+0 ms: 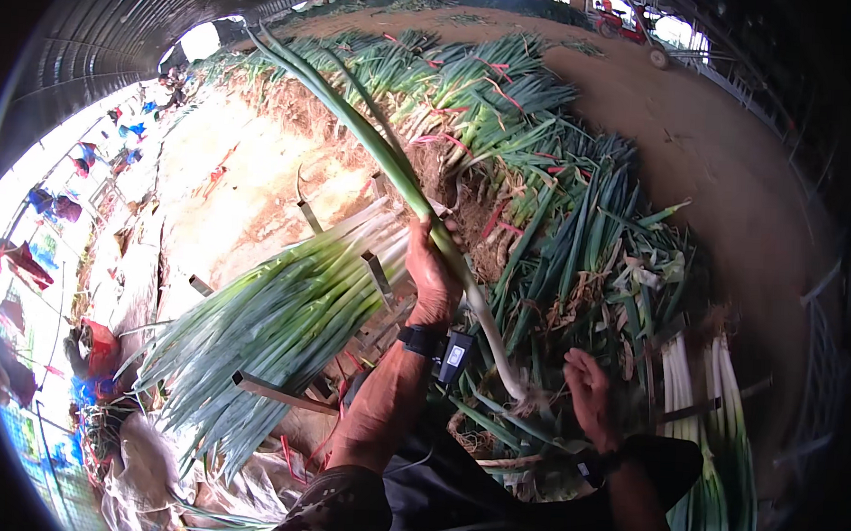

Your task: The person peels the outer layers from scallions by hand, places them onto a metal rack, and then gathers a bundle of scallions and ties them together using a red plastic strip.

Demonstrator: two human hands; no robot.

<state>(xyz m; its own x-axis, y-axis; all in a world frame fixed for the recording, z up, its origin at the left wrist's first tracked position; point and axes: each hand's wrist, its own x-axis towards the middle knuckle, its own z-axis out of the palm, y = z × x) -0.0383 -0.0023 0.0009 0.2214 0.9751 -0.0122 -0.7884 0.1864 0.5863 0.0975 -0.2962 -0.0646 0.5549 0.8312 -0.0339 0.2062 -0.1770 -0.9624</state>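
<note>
Mottled cloth lay nearest, a sleeve [339, 504] on the left arm, with smooth dark clothing [472, 514] beside it. Out of that sleeve the left hand [433, 271] reached up, its fingers wrapped snugly round one long onion [405, 184], just above the pale shank. The onion slanted across in front of the person: its smooth green leaves pointed to the upper left, while the slim white end ran down to the right and finished in fuzzy roots [531, 400]. Near those roots the right hand [589, 396] hung, fingers loosely bent and a little way open, apart from the onion. Black bands [420, 340] circled the wrists.

Behind the left hand, a rack [282, 392] of square metal bars cradled a thick sheaf [252, 324], white ends close together, blue-green leaves fanned toward the lower left. Slimmer bunches [729, 393] lay by another bar [690, 411] on the far right. Beyond, a shaggy heap [580, 215] with red ties [440, 140] sprawled over the floor. Crumpled, filmy plastic [141, 462] sagged at the lower left.
</note>
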